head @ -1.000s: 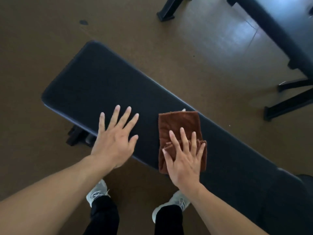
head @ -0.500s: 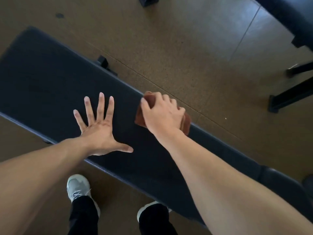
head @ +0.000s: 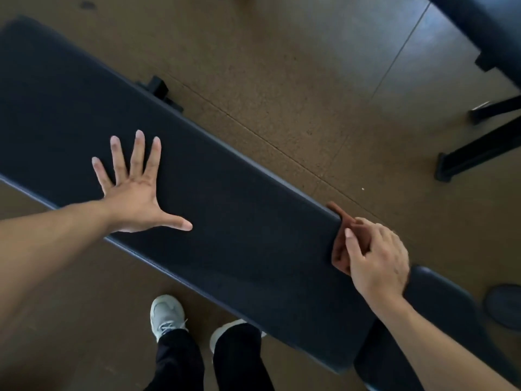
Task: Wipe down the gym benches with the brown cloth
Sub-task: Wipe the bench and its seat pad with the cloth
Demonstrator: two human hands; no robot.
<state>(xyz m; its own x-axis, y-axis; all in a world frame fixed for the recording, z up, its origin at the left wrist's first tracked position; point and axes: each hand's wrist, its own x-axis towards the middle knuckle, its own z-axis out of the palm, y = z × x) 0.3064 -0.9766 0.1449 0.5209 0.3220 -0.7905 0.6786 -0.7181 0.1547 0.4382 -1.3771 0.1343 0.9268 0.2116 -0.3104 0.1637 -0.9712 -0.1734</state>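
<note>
A long dark padded gym bench point(head: 239, 221) runs diagonally from upper left to lower right. My left hand point(head: 135, 193) lies flat on its pad with fingers spread wide. My right hand point(head: 375, 258) presses the bunched brown cloth point(head: 339, 244) against the far right end of the long pad, near the gap before the shorter seat pad point(head: 434, 300). Most of the cloth is hidden under my fingers.
My two feet in pale sneakers point(head: 166, 317) stand on the brown floor just in front of the bench. Another bench's dark frame and legs point(head: 479, 148) stand at the upper right. A dark round object point(head: 504, 304) lies on the floor at the right edge.
My right hand has swept the cloth along the pad to the right, from the middle to the pad's end. The left hand stays flat on the bench.
</note>
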